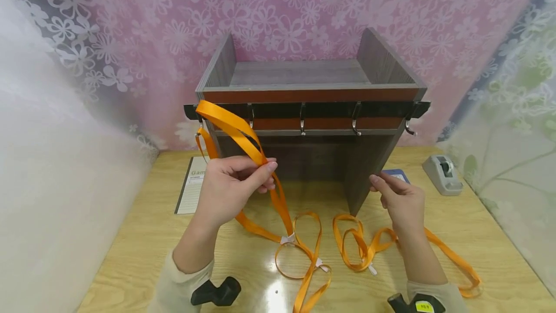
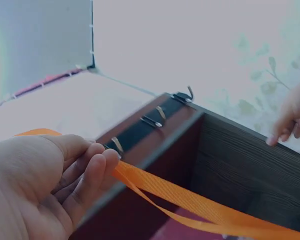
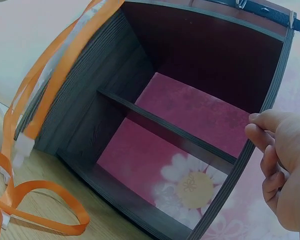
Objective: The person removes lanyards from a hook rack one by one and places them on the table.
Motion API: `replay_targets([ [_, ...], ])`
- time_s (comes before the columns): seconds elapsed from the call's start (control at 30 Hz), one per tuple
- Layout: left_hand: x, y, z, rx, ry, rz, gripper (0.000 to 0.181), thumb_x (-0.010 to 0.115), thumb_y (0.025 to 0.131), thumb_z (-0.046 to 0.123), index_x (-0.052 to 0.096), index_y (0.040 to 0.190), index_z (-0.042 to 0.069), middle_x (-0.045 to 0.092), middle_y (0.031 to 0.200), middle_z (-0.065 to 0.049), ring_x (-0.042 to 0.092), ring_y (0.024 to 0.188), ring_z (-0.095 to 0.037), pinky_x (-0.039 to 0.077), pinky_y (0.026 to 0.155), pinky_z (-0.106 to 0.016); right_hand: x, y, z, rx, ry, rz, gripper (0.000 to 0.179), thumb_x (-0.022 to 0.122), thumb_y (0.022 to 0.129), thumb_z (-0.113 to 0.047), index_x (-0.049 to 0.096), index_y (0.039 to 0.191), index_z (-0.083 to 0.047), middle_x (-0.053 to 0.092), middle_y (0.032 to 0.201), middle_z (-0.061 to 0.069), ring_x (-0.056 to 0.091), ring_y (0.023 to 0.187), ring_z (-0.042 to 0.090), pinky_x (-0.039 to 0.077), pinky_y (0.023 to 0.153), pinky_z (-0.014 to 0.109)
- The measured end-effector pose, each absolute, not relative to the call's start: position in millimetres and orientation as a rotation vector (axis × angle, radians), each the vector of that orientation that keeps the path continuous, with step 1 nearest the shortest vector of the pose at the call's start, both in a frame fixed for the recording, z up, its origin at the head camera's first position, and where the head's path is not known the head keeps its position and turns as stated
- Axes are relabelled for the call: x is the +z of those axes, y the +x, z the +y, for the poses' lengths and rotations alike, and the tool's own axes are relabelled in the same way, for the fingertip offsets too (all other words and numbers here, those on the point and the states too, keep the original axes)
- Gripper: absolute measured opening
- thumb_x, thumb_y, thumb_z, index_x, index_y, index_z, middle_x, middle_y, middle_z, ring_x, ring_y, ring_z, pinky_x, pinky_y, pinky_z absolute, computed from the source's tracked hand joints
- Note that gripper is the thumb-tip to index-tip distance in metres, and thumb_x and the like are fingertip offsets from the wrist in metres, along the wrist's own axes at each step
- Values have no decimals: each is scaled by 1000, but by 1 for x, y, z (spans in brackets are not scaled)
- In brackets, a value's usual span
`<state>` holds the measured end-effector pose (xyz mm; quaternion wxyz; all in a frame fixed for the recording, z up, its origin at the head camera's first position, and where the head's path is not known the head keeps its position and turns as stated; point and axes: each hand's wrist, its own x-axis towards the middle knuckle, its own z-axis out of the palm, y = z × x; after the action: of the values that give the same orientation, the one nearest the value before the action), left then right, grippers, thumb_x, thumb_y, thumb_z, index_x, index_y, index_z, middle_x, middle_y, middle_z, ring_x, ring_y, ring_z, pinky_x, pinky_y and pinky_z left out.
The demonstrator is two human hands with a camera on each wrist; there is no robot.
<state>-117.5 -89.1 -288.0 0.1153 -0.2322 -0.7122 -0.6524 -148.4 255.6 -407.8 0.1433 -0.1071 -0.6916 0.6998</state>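
Pinching the strap [image 1: 230, 124] between thumb and fingers, the left hand [image 1: 230, 185] holds its loop before the left end of the shelf [image 1: 299, 74], the rest hanging toward the table [image 1: 147, 235]; the right hand [image 1: 401, 204] grasps nothing, just beside the shelf's right side; the strap looks light, limp and smooth, hardly fragile, likely to droop or twist; a flat pinch nearer the loop's top should steady it.
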Motion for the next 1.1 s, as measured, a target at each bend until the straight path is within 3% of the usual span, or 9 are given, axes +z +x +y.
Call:
replay_targets([
  [0.3,-251,-112,-96,-1969,-836,-1896,10,74,87,-3,74,85,-13,72,67,0,70,58,-22,59,57,-33,-406,-151,257,2042,-260,-1978,20,81,85,-16,79,104,-10,74,68,-4,45,50,9,39,48,17],
  [0.4,-242,-110,-101,-1991,-898,-1825,7,72,85,-8,73,88,-15,72,67,-1,69,57,-22,58,55,-32,-405,-151,258,2036,-244,-1988,17,81,85,-16,79,101,-11,73,67,-3,44,50,8,38,48,18],
  [0.5,-238,-105,-108,-1997,-911,-1809,6,71,85,-11,76,88,-10,73,68,-3,70,56,-20,57,53,-30,-405,-150,258,2044,-239,-1991,16,81,85,-15,79,100,-11,73,67,-3,44,50,9,38,48,18],
  [0.83,-247,-80,-139,-1994,-972,-1787,22,67,82,-20,78,92,-4,77,79,-6,70,57,-17,56,52,-28,-405,-149,260,2060,-267,-2003,21,81,85,-19,79,105,-11,73,68,-5,46,52,8,39,48,17],
  [1.1,-263,-66,-157,-1983,-1040,-1743,25,61,79,-29,74,87,-9,75,78,-8,71,60,-18,58,56,-29,-405,-149,260,2073,-274,-1986,18,81,85,-18,79,102,-12,73,68,-5,46,51,8,38,47,17],
])
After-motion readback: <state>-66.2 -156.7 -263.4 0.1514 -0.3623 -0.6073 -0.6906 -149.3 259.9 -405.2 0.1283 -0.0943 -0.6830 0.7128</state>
